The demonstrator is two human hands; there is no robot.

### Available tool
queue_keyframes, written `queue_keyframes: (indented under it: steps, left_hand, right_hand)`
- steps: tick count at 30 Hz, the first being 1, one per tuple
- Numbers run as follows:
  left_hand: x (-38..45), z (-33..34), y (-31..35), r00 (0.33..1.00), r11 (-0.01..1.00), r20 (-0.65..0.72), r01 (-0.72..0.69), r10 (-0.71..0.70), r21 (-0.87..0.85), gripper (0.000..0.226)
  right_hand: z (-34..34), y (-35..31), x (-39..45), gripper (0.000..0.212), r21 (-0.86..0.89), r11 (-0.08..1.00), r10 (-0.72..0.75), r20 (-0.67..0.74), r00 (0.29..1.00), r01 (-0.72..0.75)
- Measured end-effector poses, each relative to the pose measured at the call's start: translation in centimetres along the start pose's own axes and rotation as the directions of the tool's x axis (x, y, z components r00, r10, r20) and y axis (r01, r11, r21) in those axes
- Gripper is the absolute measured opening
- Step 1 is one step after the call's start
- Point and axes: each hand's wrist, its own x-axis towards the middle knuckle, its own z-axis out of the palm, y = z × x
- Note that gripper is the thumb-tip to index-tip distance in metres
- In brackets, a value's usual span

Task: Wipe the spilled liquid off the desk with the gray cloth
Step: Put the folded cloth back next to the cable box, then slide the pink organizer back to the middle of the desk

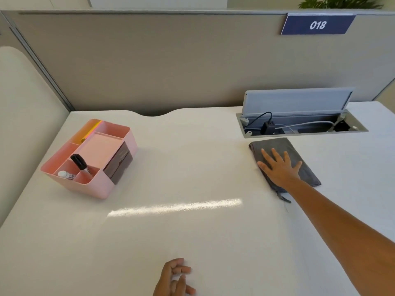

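Note:
A folded gray cloth (275, 146) lies flat on the white desk (192, 231), at the back right, just in front of the cable box. My right hand (280, 167) rests flat on top of the cloth with its fingers spread, arm stretched out from the lower right. My left hand (174, 278) sits at the desk's near edge, fingers loosely curled and holding nothing. I cannot make out any liquid on the desk; only a bright streak of reflected light (175, 207) crosses the middle.
A pink desk organizer (119, 144) holding a black marker (79, 162) and a small bottle stands at the left. An open cable box (350, 133) with plugs and wires is sunk into the desk at the back right. Gray partition walls close the back and left.

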Motion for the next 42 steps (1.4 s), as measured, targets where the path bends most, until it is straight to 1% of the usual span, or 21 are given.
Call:
queue_keyframes:
  steps: [2,7,11,14,15,17,20,21,22,24,25,28,29,32,34,36,37,40,42]
  left_hand:
    - [0.0,0.0,0.2,1.0,1.0,0.003,0.008,-0.008,-0.007,0.028]
    - [-0.1,0.0,0.0,0.999,0.999,0.011,0.053,-0.053,-0.008,0.029]
    - [0.2,-0.2,0.0,0.998,0.998,-0.002,0.068,-0.068,-0.006,0.03]
    - [0.3,-0.3,0.0,0.997,0.997,0.029,0.073,-0.073,-0.013,0.025]
    - [0.1,-0.3,0.1,0.998,0.998,0.015,0.062,-0.061,-0.023,0.025]
    - [-0.2,-0.5,0.8,0.995,0.996,-0.096,0.009,-0.018,-0.093,0.031]
    - [0.9,-1.7,3.3,0.954,0.979,-0.294,-0.116,0.064,-0.165,0.036]
    - [1.9,-2.7,4.5,0.925,0.97,-0.37,-0.16,0.084,-0.181,0.035]
    - [3.0,-3.8,5.6,0.888,0.961,-0.452,-0.191,0.083,-0.201,0.033]
    - [5.3,-6.5,7.8,0.82,0.938,-0.571,-0.226,0.038,-0.262,0.022]
    - [6.5,-7.7,8.8,0.793,0.933,-0.609,-0.223,0.005,-0.282,0.023]
    - [10.0,-11.2,11.1,0.722,0.959,-0.684,-0.111,-0.103,-0.262,0.057]
    - [11.0,-12.1,11.8,0.703,0.966,-0.699,-0.071,-0.129,-0.249,0.064]
    - [13.6,-14.0,13.6,0.676,0.967,-0.706,0.033,-0.209,-0.254,0.064]
    - [14.6,-14.8,14.3,0.677,0.945,-0.673,0.115,-0.299,-0.305,0.064]
    - [15.2,-15.4,14.6,0.696,0.936,-0.636,0.163,-0.333,-0.311,0.06]
    - [15.4,-15.6,14.7,0.705,0.934,-0.624,0.169,-0.339,-0.316,0.057]
    - [15.8,-16.5,14.9,0.681,0.893,-0.607,0.162,-0.409,-0.42,0.054]
    - [15.7,-16.8,15.2,0.711,0.883,-0.58,0.125,-0.397,-0.452,0.05]
  right_hand:
    - [0.9,0.5,0.1,0.062,0.019,1.0,0.024,0.008,1.0,-0.024]
    - [1.6,1.2,1.2,0.066,0.053,0.995,0.082,-0.058,0.995,-0.079]
    - [1.1,2.0,2.1,0.072,0.062,0.993,0.105,-0.053,0.993,-0.101]
    - [1.1,2.0,2.1,0.071,0.05,0.993,0.106,-0.043,0.993,-0.104]
    - [1.0,2.0,2.1,0.07,0.048,0.994,0.105,-0.036,0.994,-0.103]
    - [0.3,2.0,2.5,0.068,0.051,0.993,0.103,0.0,0.995,-0.103]
    - [-1.2,1.8,2.7,0.067,0.047,0.992,0.111,0.087,0.99,-0.116]
    - [-1.5,1.7,2.5,0.067,0.061,0.992,0.108,0.077,0.991,-0.113]
    - [-1.4,1.5,2.1,0.067,0.087,0.992,0.093,0.037,0.995,-0.096]
    - [-1.0,0.8,0.8,0.066,0.149,0.988,0.047,-0.08,0.996,-0.034]
    - [-0.7,0.4,0.0,0.065,0.166,0.986,0.025,-0.128,0.992,-0.004]
    - [0.5,-0.5,-1.6,0.061,0.116,0.99,-0.053,-0.184,0.982,0.075]
    - [0.8,-0.7,-2.0,0.06,0.102,0.991,-0.068,-0.187,0.98,0.088]
    - [0.6,-1.0,-2.7,0.057,0.098,0.989,-0.089,-0.222,0.971,0.113]
    - [0.3,-1.3,-2.9,0.056,0.089,0.988,-0.097,-0.252,0.963,0.123]
    - [-0.1,-1.6,-3.1,0.056,0.082,0.988,-0.099,-0.281,0.954,0.127]
    - [-0.3,-1.6,-3.3,0.055,0.082,0.988,-0.098,-0.293,0.951,0.127]
    - [-0.5,-1.9,-3.6,0.055,0.091,0.987,-0.102,-0.302,0.948,0.135]
    - [-0.6,-2.4,-3.8,0.056,0.099,0.983,-0.117,-0.305,0.945,0.154]
